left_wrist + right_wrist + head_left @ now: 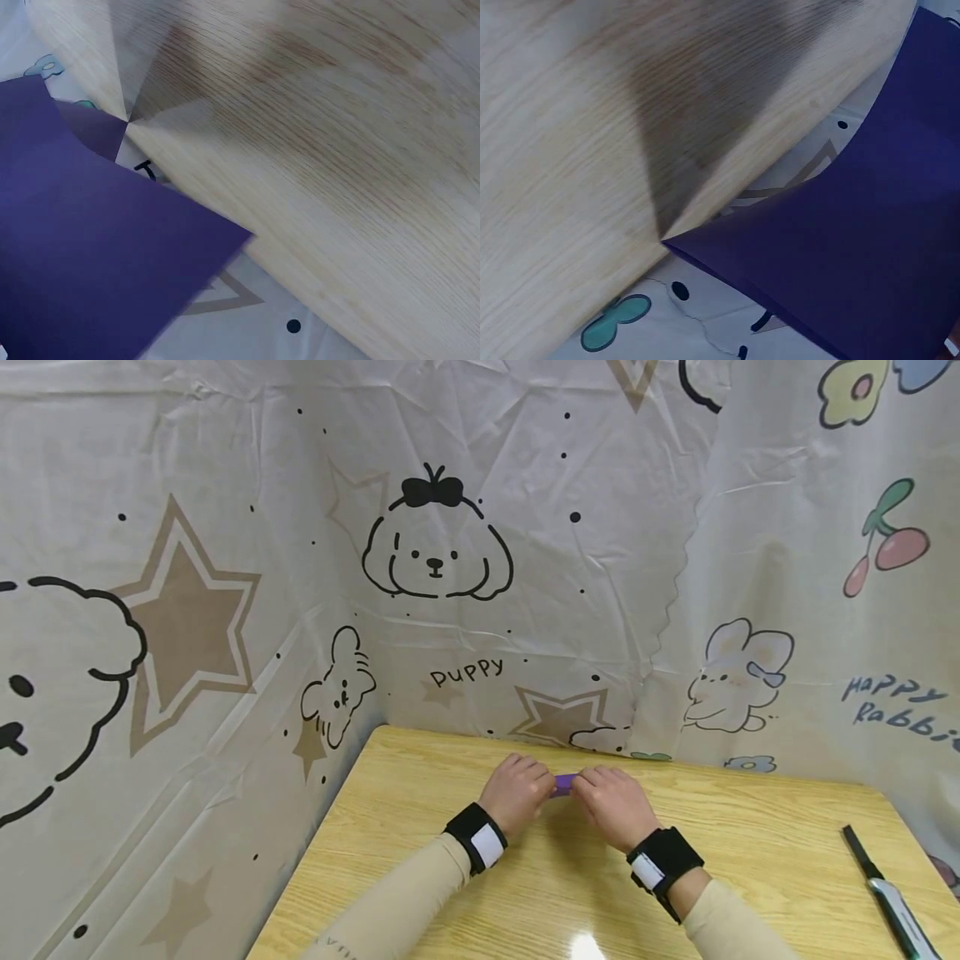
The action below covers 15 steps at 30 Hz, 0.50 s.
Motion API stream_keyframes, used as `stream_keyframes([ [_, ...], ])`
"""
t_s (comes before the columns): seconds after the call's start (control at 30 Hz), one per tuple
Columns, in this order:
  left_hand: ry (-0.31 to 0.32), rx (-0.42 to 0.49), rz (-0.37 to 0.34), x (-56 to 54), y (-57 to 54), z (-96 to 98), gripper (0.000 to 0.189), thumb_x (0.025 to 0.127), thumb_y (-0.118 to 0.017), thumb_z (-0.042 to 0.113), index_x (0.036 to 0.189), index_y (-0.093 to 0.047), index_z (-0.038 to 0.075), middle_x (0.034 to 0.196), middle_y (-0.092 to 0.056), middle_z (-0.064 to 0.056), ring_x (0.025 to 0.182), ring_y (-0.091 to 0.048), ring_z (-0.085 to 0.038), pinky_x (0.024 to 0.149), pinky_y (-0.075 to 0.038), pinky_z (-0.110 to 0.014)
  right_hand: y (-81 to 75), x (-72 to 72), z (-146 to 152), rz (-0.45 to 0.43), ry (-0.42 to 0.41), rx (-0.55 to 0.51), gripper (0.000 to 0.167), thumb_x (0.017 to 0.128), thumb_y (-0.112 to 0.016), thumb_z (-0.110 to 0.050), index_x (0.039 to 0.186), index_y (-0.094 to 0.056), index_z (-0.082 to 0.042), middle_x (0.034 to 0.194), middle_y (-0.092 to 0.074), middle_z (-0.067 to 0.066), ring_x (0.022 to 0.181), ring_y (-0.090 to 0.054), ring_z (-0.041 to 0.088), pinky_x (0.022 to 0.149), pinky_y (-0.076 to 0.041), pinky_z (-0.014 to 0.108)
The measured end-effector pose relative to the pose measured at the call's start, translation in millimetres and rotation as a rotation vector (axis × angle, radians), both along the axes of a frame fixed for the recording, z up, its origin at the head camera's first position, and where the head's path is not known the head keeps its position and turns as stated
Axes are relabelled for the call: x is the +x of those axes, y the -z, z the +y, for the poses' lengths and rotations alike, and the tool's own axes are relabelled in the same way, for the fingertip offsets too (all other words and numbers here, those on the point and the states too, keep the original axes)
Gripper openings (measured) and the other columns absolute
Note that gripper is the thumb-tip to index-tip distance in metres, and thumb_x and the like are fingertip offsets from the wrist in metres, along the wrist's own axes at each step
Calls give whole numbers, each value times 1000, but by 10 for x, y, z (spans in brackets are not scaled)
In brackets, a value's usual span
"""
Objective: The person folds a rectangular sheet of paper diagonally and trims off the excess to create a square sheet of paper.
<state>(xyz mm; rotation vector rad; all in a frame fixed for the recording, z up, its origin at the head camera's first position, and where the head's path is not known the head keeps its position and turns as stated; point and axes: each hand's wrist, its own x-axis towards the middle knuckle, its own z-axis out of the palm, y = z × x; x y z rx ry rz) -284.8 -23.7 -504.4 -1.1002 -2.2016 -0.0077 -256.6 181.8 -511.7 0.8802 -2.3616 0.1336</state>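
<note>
The left hand (516, 795) and right hand (615, 807) pinch a bent sheet of purple paper (564, 786) from opposite sides, each grip closed on it. The paper is near the far edge of the wooden tabletop (405, 797), one corner touching the wood.

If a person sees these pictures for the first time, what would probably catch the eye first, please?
Probably the big puppy face drawn on the pale cloth behind the table. Next, the purple sheet, gripped between the left hand and right hand near the table's far edge; it fills much of both wrist views. Last, a dark-and-silver tool lying alone at the table's right side.
</note>
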Motion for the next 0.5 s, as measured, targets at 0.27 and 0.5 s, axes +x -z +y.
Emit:
stream_keyframes([
  [0.27, 15, -46, -16, 51, 0, 45, 13, 83, -76, 30, 78, -69, 20, 82, -67, 9, 81, -61, -10, 76, -47, -27, 4, -1, -18, 80, -85, 17, 15, 72, -70, -3, 71, -60, -14, 71, -62, -3, 64, -55, 16, 54, -45, 29],
  [0.5, 15, -32, -28, 26, 30, 20, 8, 84, -73, 27, 78, -71, 22, 83, -68, 10, 82, -62, -10, 77, -48, -27, 9, -7, 21, 85, -88, 11, 12, 71, -69, -4, 70, -62, -13, 71, -64, -3, 65, -56, 17, 56, -46, 30],
])
